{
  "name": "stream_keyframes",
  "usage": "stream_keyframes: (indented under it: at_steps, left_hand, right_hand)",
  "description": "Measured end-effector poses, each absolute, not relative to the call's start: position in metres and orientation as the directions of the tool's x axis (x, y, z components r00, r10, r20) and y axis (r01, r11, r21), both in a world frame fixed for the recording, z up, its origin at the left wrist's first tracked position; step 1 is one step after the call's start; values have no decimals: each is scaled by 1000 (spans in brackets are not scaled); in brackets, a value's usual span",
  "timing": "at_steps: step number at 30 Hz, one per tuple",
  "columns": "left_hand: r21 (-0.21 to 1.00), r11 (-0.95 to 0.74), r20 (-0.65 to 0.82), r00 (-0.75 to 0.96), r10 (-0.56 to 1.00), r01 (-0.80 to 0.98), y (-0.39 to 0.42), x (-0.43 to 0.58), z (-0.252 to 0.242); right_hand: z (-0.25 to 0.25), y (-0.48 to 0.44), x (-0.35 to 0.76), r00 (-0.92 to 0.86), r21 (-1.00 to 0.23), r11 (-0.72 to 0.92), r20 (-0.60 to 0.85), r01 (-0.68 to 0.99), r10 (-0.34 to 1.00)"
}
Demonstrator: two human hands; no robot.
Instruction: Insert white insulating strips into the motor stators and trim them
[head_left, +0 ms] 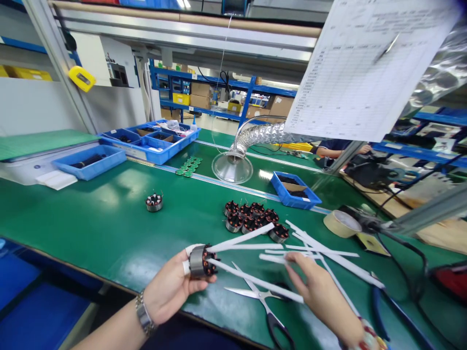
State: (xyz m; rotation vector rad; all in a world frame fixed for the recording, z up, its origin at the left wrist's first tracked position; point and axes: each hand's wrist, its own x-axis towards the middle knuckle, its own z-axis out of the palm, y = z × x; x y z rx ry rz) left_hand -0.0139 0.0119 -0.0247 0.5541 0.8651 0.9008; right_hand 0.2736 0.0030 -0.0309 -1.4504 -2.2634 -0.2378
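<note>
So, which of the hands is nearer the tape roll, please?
Right: the right hand is in front and left of the tape roll; the left hand is farther left.

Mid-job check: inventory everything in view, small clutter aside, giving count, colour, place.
worktop: one, green, across middle
held coil part: one, silver, front centre
grouped coil parts: about eight, black, centre
lone coil part: one, silver, left
strips: several, white, front right
scissors: one, silver, front
pliers: one, blue, lower right
tape roll: one, beige, right
worktop trays: three, blue, back
boards: several, green, back
hood: one, silver, back
paper: one, white, upper right
tape measure: one, yellow, upper left
shelves: several, blue, background
left hand: one, silver watch, around held coil part
right hand: one, red beads, by strips
</note>
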Motion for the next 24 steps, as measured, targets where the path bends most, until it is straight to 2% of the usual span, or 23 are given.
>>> stream_keyframes:
  at_steps: [4,6,9,15,21,24]
  left_hand:
    - [730,553,-390,420,819,-402,7,-5,-23]
    - [735,562,-373,465,803,-380,4,-2,-23]
    - [740,559,-333,519,787,-373,1,-2,-22]
    - [734,551,-245,603,759,-396,-4,-7,-18]
    - [814,489,-223,608,762,-314,-12,1,-12]
    - [868,438,-225,602,766,-234,-15,7,-9]
  right_hand:
    - [-9,-18,240,-374,-340,533,434,775,820]
    - [-5,-25,229,-353,-401,539,450,741,820]
    - [-9,-31,224,-341,-401,551,485,732,806]
    - [-15,-38,220,-370,-293,619,592,729,716]
    - [-20,-41,206,-423,-371,678,568,634,706]
    - [-26,-41,201,-393,-440,670,567,599,724]
